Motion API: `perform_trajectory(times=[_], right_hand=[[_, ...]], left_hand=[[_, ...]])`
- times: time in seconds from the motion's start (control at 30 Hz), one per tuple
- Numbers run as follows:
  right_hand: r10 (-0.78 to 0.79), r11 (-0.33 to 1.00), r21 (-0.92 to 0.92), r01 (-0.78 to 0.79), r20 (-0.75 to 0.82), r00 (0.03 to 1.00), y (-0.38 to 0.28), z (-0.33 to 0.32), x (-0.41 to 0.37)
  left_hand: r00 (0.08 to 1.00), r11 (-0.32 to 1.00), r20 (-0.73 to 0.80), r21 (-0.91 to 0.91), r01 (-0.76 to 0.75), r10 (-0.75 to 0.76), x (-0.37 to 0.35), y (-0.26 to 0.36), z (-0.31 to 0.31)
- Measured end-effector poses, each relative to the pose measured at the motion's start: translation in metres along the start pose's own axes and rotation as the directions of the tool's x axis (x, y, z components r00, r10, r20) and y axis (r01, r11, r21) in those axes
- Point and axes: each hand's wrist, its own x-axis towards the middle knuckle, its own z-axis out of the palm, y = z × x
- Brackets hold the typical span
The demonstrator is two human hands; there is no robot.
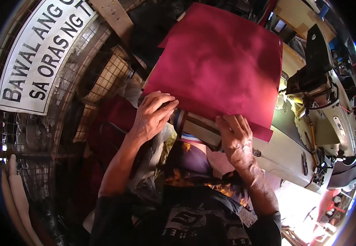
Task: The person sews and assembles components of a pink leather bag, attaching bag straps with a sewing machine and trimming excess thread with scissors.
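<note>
A large dark red sheet (219,61), perhaps cloth or leatherette, lies in front of me with its near edge toward my body. At the near left corner, my left hand (153,115) has its fingers bent over the edge, thumb side against the sheet. Further right along that same edge, my right hand (236,137) grips it with curled fingers. A narrow strip along the near edge looks folded or creased between the hands. My fingertips are partly hidden.
A sewing machine (325,102) stands on the right, on a pale table (268,153). Small thread snips (305,164) lie on that table. To the left is a wire mesh (67,78) with a white lettered sign (42,53). A wooden board (112,16) rises at the back left.
</note>
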Motion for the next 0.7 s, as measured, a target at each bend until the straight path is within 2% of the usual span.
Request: perform_trajectory(times=[0.07,0.1,0.2,0.43,0.53,0.57,0.6,0.67,0.7], right_hand=[[-0.046,0.999,-0.006,0.046,-0.004,0.999,0.003,-0.001,0.002],[-0.107,0.989,-0.106,0.107,0.008,0.994,0.002,-0.001,0.003],[-0.174,0.955,-0.235,0.180,0.044,0.984,0.005,0.002,0.005],[-0.223,0.920,-0.338,0.196,-0.044,0.974,0.014,-0.015,0.025],[-0.329,0.878,-0.367,0.306,0.000,0.944,0.017,-0.030,0.033],[-0.400,0.835,-0.416,0.360,-0.009,0.917,0.016,-0.038,0.038],[-0.427,0.803,-0.438,0.404,0.051,0.903,0.019,-0.036,0.038],[-0.512,0.780,-0.405,0.478,0.026,0.858,0.011,-0.045,0.046],[-0.554,0.767,-0.409,0.495,-0.031,0.832,0.004,-0.050,0.054]], left_hand=[[0.999,1.000,0.049,0.011,-0.004,0.003,0.006,-0.004,-0.006],[0.997,1.000,0.073,0.016,-0.008,0.007,0.009,-0.006,-0.008],[0.989,0.995,0.122,0.040,-0.092,0.086,0.017,-0.010,-0.013],[0.966,0.943,0.048,0.210,-0.258,0.254,0.019,-0.007,-0.012],[0.968,0.959,-0.107,0.196,-0.204,0.228,0.027,-0.009,-0.013],[0.970,0.962,-0.113,0.197,-0.190,0.215,0.029,-0.011,-0.017],[0.978,0.968,-0.089,0.187,-0.168,0.187,0.026,-0.016,-0.019],[0.993,0.986,-0.105,0.162,-0.037,0.055,0.024,-0.010,-0.036],[0.995,0.979,-0.092,0.203,-0.021,0.040,0.026,-0.003,-0.058]])
